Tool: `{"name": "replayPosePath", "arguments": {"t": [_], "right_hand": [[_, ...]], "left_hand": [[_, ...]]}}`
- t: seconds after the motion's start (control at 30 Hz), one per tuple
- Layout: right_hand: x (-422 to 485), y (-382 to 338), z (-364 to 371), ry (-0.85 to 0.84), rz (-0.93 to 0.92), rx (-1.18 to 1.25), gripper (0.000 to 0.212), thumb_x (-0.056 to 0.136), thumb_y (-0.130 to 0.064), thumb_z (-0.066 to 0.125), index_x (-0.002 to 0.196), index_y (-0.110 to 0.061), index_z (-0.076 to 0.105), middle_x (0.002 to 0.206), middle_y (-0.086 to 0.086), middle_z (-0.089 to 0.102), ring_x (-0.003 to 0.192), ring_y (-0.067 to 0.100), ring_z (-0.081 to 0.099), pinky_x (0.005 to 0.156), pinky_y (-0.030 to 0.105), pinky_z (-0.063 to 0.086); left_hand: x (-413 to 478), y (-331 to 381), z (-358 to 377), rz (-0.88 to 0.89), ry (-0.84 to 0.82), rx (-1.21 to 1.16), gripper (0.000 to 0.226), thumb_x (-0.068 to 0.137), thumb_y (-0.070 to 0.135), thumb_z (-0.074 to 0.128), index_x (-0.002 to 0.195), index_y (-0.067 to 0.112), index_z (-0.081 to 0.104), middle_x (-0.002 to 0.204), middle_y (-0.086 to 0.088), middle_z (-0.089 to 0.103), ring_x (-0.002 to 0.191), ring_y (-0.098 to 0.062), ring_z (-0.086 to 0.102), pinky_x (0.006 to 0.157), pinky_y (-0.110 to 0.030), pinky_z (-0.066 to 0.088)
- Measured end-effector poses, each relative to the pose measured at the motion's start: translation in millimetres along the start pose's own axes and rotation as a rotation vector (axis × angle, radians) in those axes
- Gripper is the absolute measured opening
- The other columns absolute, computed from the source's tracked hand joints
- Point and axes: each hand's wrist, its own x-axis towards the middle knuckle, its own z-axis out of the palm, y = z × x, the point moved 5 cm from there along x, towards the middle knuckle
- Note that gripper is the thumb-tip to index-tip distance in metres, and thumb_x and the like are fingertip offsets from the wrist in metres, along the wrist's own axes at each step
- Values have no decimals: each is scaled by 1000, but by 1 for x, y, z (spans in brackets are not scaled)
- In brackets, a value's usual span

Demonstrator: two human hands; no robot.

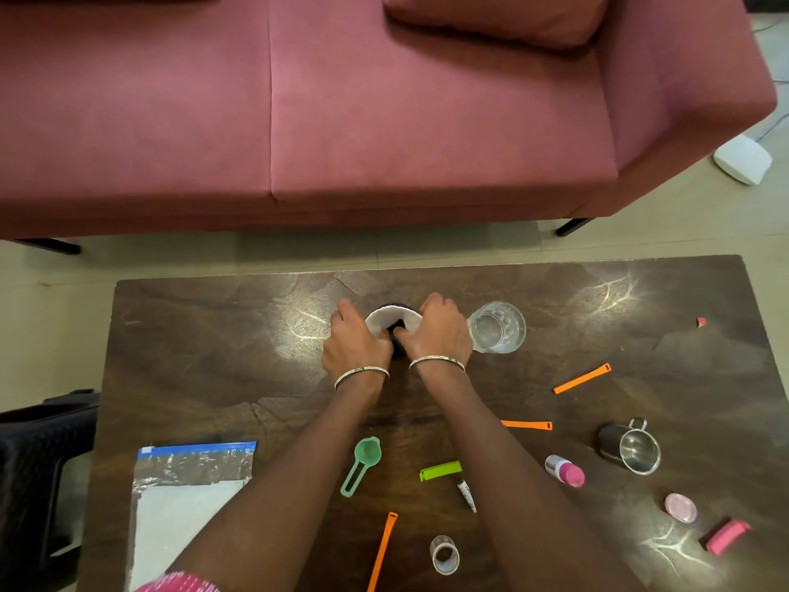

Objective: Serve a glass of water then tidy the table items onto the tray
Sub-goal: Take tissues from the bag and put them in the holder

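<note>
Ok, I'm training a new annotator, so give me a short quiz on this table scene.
1. True or false: the glass stands just right of the right hand.
2. How many orange straps lie on the table? A two, B three, C five.
3. Which hand or hands grip the white round pad?
Key: 1 true; 2 B; 3 both, the left hand as well.

The sofa [341,121] is maroon, the table [192,356] dark brown, the strap [582,378] orange, the scoop [363,463] green, the container [384,320] black-and-white.
</note>
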Motion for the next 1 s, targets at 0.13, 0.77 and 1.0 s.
{"name": "replayPosePath", "arguments": {"t": [0.13, 0.77, 1.0], "right_hand": [[5, -2, 10, 11, -43, -14, 22, 81, -22, 68, 99, -12, 59, 100, 12, 68, 95, 36, 65, 71, 37, 52], [9, 30, 33, -111, 288, 525, 26, 68, -3, 71, 81, -25, 66, 90, 8, 73, 81, 32, 71, 75, 47, 60], [8, 35, 33, -147, 316, 599, 33, 58, -6, 81, 78, -27, 65, 87, 4, 73, 82, 28, 70, 76, 47, 60]], "left_hand": [[-1, -6, 3, -29, 24, -68, 32, 73, 19, 66, 97, 17, 45, 93, -7, 63, 81, -37, 63, 62, -37, 46], [-3, -22, 13, -176, -23, -329, 27, 68, 10, 69, 88, 22, 56, 80, 1, 62, 78, -26, 64, 68, -35, 55], [-10, -23, 12, -197, -82, -329, 41, 66, 27, 74, 97, 26, 47, 92, -4, 63, 83, -29, 63, 73, -41, 56]]}}
